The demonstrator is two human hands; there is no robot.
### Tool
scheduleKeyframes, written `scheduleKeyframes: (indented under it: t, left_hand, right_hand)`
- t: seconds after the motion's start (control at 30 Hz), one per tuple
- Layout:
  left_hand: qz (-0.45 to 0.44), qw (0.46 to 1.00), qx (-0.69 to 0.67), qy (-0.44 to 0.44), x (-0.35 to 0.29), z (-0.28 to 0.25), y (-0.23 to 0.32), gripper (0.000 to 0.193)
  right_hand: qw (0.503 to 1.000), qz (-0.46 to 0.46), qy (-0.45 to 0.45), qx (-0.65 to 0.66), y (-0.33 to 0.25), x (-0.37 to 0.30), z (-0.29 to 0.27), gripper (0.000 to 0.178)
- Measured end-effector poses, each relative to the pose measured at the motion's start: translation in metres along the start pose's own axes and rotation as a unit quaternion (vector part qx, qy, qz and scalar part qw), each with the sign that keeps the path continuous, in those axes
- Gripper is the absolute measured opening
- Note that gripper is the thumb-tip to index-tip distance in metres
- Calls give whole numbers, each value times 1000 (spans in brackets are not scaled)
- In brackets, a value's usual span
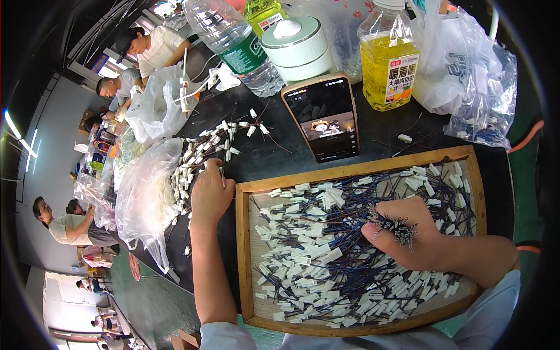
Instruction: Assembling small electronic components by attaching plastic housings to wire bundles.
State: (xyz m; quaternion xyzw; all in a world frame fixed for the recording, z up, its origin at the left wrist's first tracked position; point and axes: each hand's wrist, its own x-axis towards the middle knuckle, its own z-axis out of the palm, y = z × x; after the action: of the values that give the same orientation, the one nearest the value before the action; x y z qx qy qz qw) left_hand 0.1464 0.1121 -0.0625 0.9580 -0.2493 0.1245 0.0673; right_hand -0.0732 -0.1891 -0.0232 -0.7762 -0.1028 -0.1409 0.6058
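Nearest, a shallow wood-framed tray (244,262) lies on the black table (262,166), strewn with white connectors (318,254) on thin dark wires. Over its right half, the right hand (427,233) has its grip wrapped around a thick wire bundle (401,231), the bare metal ends facing up beside the thumb. The left hand (211,195) is just beyond the tray's far left corner, fingers curled at the edge of a loose pile of wired connectors (182,175); whether its grip has hold of one I cannot tell. Left of that pile slumps a clear plastic bag (146,201). Past the tray, a lit phone (324,119) leans against a pale green lidded cup (298,52), between a clear bottle (233,44) and a bottle of yellow drink (388,73). Farther off at left, co-workers (163,46) bend over their work.
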Motion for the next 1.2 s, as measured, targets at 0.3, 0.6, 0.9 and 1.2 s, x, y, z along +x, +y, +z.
scheduleKeyframes:
  t: [0.3,0.6,0.9,1.2]
  left_hand:
    - [-5,995,97,27,0,9,-10,13]
    - [-51,997,-16,55,6,-5,-13,17]
    - [-29,978,-198,50,-1,-17,-18,22]
    - [-81,962,-240,100,1,-22,-18,15]
  right_hand:
    - [996,53,-69,4,-1,3,-5,23]
    - [999,17,-11,24,5,0,1,24]
    - [1000,10,-11,15,1,0,0,22]
    - [998,38,-38,35,3,0,-1,21]
